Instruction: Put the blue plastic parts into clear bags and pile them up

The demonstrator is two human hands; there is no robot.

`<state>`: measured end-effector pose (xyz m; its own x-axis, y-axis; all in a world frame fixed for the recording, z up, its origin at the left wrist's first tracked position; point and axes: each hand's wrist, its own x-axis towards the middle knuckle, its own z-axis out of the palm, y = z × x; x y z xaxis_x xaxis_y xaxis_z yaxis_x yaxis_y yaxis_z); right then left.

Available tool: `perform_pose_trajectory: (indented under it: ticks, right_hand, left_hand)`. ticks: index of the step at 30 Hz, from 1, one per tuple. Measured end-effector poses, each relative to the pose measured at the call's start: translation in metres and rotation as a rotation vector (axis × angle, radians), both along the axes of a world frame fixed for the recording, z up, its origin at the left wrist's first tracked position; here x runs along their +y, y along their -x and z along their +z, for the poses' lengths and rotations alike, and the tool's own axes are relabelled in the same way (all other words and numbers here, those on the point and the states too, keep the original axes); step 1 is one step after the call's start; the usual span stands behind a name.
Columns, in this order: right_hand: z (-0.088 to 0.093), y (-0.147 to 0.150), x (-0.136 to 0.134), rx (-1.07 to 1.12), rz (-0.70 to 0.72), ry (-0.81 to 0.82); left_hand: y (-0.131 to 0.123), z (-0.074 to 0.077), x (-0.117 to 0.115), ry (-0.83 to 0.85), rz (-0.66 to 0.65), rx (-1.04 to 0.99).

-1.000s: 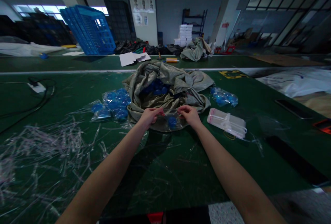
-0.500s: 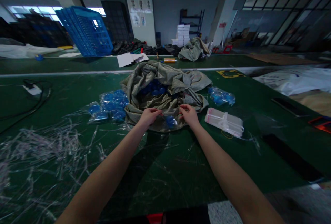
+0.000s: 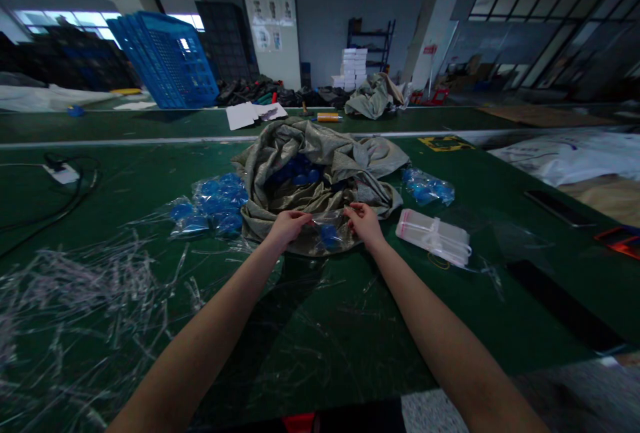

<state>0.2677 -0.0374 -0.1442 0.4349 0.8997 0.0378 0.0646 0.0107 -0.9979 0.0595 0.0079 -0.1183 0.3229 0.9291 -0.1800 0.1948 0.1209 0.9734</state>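
Wall posters [image 3: 273,16] and red sign [image 3: 430,48] — nothing legible

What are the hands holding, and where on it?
A small clear bag with a blue piece inside, pinched along its top edge: left hand at the left end, right hand at the right end.

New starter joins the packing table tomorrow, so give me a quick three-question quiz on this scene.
1. True or false: the left hand and right hand pinch the same clear bag.
2. What lies just right of the right hand? A) stack of empty bags B) scissors C) red cup
3. Fill in: the blue pieces beyond the hands sit in a grey ____.
Key: 1 true; 2 A; 3 sack.
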Motion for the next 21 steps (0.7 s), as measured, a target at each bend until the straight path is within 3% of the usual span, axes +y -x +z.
perform_pose_trajectory:
  ticks: [21]
  right_hand:
    - [0.034,0.015,-0.020,0.344,0.052,0.090]
  left_hand:
    - [0.002,0.012,-0.017,0.181,-0.030,-0.173]
